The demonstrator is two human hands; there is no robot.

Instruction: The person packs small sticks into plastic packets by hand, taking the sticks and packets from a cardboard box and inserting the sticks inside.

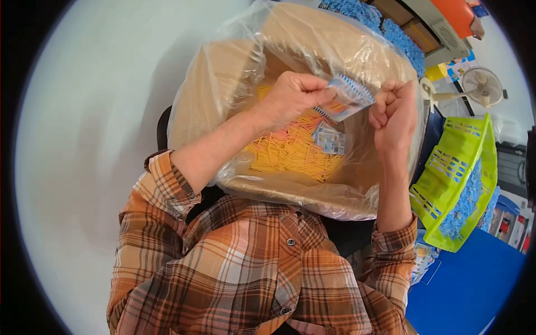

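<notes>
My left hand (296, 96) pinches a small clear plastic packet (350, 99) with blue-striped edges by its left end. Just past the packet's other end is my right hand (393, 106), its fingers curled closed; whether they grip the packet's edge or something small, I cannot tell. Both hands are above a cardboard box (312, 33) lined with clear plastic. Inside the box lies a heap of thin yellow and pink sticks (296, 151). Another small printed packet (330, 138) rests on that heap.
A lime-green basket (455, 178) holding blue packets (466, 204) leans at the right, above a blue surface (469, 285). Behind it stands a white fan (481, 87). More blue packets (402, 44) are piled beyond the box's far edge.
</notes>
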